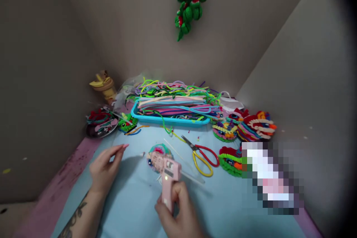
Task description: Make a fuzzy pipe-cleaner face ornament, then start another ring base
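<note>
My right hand (180, 208) is wrapped round the handle of a pink hot glue gun (168, 182), whose small light glows. A clear glue stick (192, 178) sticks out of the gun's back. Its nozzle points left, towards my left hand (107, 163), which is raised over the table with thumb and finger pinched. A small pink piece (126, 145) shows at those fingertips; its kind is too small to make out. Behind the gun, partly hidden by it, lies a round craft piece (161, 149) of coloured pipe cleaners.
Scissors (199, 154) with red and yellow handles lie right of the gun. A blue tray (167, 120) heaped with pipe cleaners (178, 100) stands behind. Finished-looking pipe-cleaner pieces (231, 161) line the right side. A bowl (102, 130) stands at left; a blurred-out screen (267, 178) is at right.
</note>
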Demonstrator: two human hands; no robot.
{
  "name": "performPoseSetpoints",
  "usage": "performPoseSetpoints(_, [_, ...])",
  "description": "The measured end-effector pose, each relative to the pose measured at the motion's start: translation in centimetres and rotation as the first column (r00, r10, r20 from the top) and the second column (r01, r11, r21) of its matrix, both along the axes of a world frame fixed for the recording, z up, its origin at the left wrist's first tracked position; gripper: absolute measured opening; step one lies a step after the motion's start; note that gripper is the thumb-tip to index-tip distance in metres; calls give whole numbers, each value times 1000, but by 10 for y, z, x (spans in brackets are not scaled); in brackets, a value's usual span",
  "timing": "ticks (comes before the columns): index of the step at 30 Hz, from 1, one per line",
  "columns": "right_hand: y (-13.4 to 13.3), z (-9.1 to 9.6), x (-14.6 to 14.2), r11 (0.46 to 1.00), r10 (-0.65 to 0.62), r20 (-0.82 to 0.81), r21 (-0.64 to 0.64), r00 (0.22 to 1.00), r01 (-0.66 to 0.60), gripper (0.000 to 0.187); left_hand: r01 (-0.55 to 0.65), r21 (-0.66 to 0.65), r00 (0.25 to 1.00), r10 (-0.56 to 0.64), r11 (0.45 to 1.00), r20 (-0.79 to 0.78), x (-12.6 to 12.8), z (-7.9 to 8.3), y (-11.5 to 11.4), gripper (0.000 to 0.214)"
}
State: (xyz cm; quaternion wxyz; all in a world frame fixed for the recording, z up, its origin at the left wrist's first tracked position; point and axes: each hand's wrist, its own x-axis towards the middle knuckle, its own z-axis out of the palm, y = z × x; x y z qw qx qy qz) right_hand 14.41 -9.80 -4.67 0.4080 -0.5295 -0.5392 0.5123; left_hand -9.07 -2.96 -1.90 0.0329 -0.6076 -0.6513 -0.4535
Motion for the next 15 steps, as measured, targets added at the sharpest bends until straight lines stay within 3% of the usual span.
performPoseSetpoints(3, [-8,-11,12,994,4,-139,-104,990,-18,27,-98,5,995,98,995,30,-7,-6,8,18])
performPoseSetpoints(6, [-6,-6,17,984,-37,-300,-177,953,-17,31,-139,-23,986,140,990,87,-8,-9,10,21])
performPoseSetpoints(9, [2,5,15,982,-87,-420,-187,903,8,42,-111,-28,985,114,993,130,-2,-9,7,22])
performPoseSetpoints(13, [16,17,13,981,-49,-453,-188,890,-41,28,-37,-50,990,43,998,132,11,-4,2,22])
performPoseSetpoints(15, [21,19,14,971,-34,-468,-225,883,-83,25,-3,-47,975,13,999,223,19,0,-1,22])
